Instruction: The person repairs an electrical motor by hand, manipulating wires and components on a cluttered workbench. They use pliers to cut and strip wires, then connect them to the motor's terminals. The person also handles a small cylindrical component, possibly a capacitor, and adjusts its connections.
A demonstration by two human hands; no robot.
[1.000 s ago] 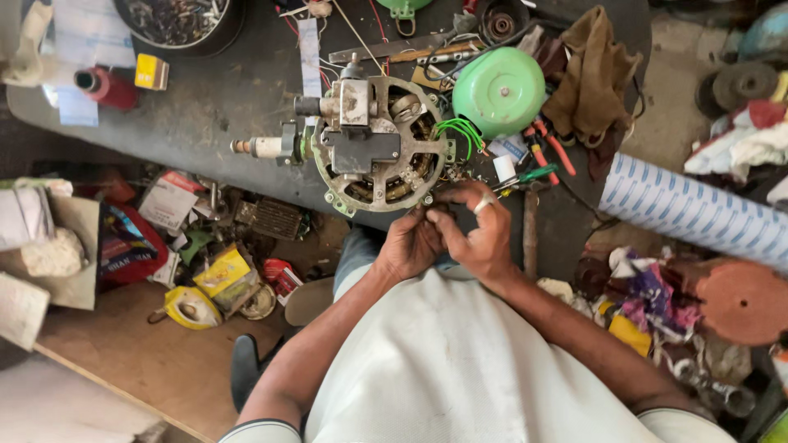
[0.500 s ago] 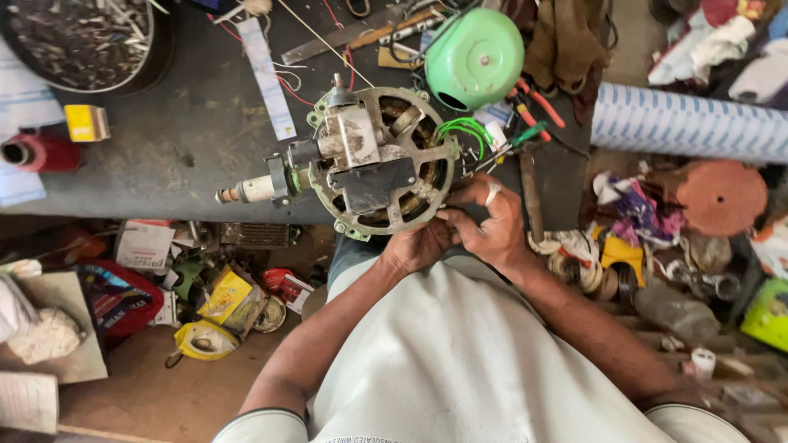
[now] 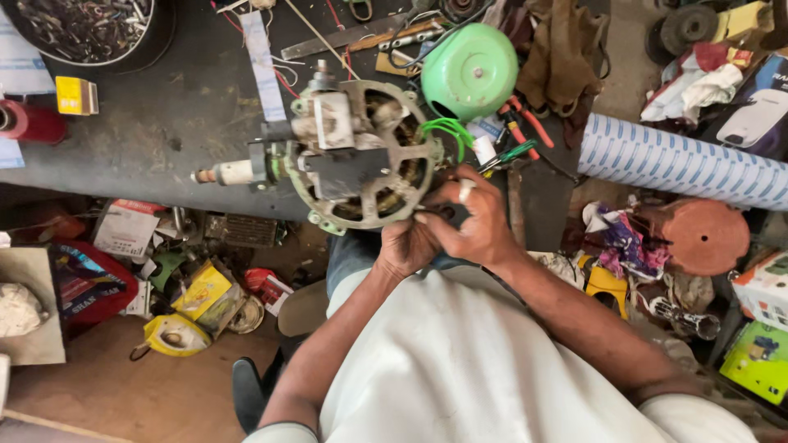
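A round, grimy fan motor [image 3: 357,156] with a spoked metal frame and a white-tipped shaft lies at the near edge of the dark workbench [image 3: 164,123]. Both hands meet just below its lower right rim. My left hand [image 3: 406,246] is curled shut, pinching something small that I cannot make out. My right hand [image 3: 472,221], with a ring on one finger, closes around a small dark object by the rim. Green wires [image 3: 447,131] loop out of the motor's right side.
A green domed cover [image 3: 469,70] sits behind the motor, with red-handled pliers [image 3: 525,123] beside it. A bowl of metal scraps [image 3: 82,29] stands at the far left. A blue-and-white roll [image 3: 681,164] lies to the right. Boxes and clutter cover the floor below.
The view has shifted, so the bench and motor sit differently in frame. Both hands stay joined at the motor's lower right rim, with only small finger movements.
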